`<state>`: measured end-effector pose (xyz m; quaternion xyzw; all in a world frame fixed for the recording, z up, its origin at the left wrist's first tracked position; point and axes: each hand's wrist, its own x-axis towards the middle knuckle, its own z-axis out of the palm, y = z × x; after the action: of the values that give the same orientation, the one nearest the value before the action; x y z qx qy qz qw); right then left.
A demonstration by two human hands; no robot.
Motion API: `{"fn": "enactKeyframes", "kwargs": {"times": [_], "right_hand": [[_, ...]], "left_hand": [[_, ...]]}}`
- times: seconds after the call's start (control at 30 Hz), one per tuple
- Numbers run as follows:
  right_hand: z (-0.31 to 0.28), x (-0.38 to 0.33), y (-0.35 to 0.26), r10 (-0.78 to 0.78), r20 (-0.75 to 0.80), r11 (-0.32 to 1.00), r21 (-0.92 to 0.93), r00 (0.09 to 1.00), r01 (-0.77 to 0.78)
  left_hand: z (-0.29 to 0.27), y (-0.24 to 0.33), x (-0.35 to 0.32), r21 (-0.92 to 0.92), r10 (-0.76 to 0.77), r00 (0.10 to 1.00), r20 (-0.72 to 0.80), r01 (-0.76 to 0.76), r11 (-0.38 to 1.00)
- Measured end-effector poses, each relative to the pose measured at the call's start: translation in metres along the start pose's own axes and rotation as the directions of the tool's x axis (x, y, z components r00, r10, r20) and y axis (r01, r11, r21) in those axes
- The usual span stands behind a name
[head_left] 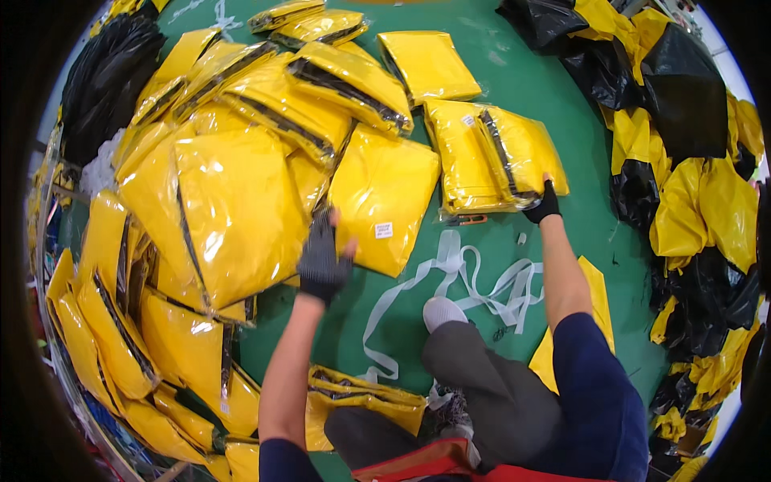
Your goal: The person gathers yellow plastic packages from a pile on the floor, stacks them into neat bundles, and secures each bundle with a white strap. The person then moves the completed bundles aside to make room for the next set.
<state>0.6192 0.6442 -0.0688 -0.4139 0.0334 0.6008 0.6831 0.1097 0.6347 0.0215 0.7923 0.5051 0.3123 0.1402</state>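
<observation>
Gloved left hand [323, 259] hovers half-open over yellow packets [241, 201]; right hand [544, 204] grips a bagged one [494, 157].

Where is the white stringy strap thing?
In the head view, the white strap lies loose on the green floor, just right of centre, between the left hand and right hand, beside the person's white shoe.

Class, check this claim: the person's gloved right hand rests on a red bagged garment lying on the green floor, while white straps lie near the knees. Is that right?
Not quite. The head view shows the right hand on a yellow bagged garment, not a red one. The rest stands: it lies on the green floor, and white straps lie near the knees.
</observation>
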Motion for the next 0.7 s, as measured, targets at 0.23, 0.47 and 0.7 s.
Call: {"fn": "enactKeyframes", "kwargs": {"times": [0.23, 0.47, 0.7], "right_hand": [[-0.004, -0.041, 0.060, -0.209, 0.130, 0.921, -0.306, 0.969, 0.239], [0.089, -0.122, 0.135, 0.369, 0.303, 0.741, -0.666, 0.878, -0.082], [0.076, -0.098, 0.144, 0.457, 0.230, 0.688, -0.703, 0.859, -0.177]], "left_hand": [[0.066, -0.091, 0.047, -0.097, -0.489, 0.693, 0.529, 0.622, 0.777], [0.080, -0.065, -0.070, -0.613, -0.575, 0.383, 0.723, 0.740, -0.277], [0.010, 0.000, 0.016, -0.464, -0.363, 0.734, 0.573, 0.656, 0.594]]}}
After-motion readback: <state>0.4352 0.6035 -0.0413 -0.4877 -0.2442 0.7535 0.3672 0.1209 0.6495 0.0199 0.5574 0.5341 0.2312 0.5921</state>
